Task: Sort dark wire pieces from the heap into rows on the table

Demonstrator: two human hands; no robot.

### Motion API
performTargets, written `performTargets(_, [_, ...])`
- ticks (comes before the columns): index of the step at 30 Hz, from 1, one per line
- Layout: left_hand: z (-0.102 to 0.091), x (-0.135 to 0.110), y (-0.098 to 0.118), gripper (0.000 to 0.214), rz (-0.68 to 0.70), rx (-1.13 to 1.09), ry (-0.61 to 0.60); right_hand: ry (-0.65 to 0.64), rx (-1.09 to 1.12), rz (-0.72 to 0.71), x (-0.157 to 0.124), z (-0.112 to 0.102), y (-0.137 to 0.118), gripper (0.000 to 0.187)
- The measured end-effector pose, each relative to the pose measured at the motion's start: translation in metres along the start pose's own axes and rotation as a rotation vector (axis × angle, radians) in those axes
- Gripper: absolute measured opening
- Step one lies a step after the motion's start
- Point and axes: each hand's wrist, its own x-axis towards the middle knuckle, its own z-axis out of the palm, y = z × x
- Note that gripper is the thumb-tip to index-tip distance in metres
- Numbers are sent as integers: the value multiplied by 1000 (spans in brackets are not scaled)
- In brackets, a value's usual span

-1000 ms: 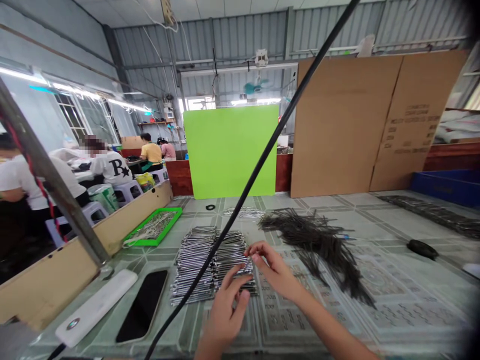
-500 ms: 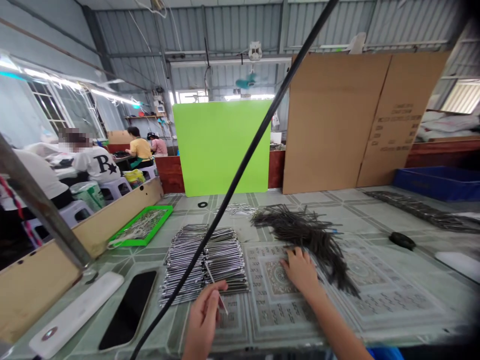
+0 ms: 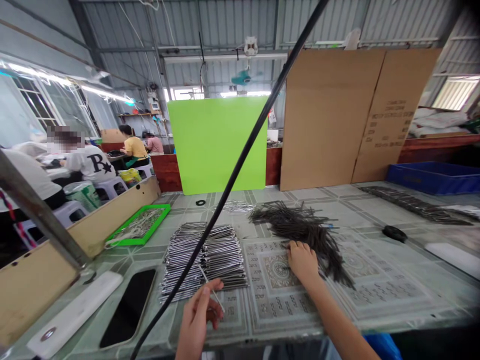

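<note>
My left hand [image 3: 198, 315] is near the table's front edge, its fingers pinched on a thin silvery rod [image 3: 210, 289] that slants up toward a neat stack of shiny metal rods [image 3: 204, 257]. My right hand [image 3: 303, 261] reaches forward to the near edge of a loose heap of dark thin sticks [image 3: 300, 229]. Its fingers curl down onto the sticks, and their tips are hidden among them.
A phone [image 3: 129, 307] and a white power bank [image 3: 73, 315] lie at the front left. A green tray [image 3: 137, 225] of rods stands beside a cardboard wall. A black cable [image 3: 240, 165] crosses the view. Seated people work at the far left. A blue crate [image 3: 435, 177] sits at the right.
My right hand left the shiny stack and moved right to the dark sticks. My left hand drew back toward me, pinching one silvery rod. The view shifted slightly.
</note>
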Motion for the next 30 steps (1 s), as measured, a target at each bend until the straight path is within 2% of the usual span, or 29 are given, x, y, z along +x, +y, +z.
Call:
performTargets(7, [2, 0, 3, 65, 18, -18, -7, 122, 140, -9, 12, 1, 1, 19])
performTargets(11, [2, -1, 8, 68, 17, 9, -8, 79, 258, -43, 17, 5, 5, 23])
performTargets(14, [1, -1, 8, 67, 21, -10, -7, 21, 264, -59, 16, 9, 12, 30])
performTargets(18, [-2, 0, 2, 66, 9, -30, 11, -97, 263, -65, 14, 14, 25, 24])
performTargets(21, [-3, 0, -3, 65, 12, -35, 22, -100, 308, -2, 11, 15, 32, 27])
performTargets(25, [-3, 0, -6, 63, 14, -30, 19, -109, 263, 102, 7, 15, 39, 28])
performTargets(30, [-6, 1, -9, 64, -10, -27, 27, -144, 285, 44, 4, 18, 36, 19])
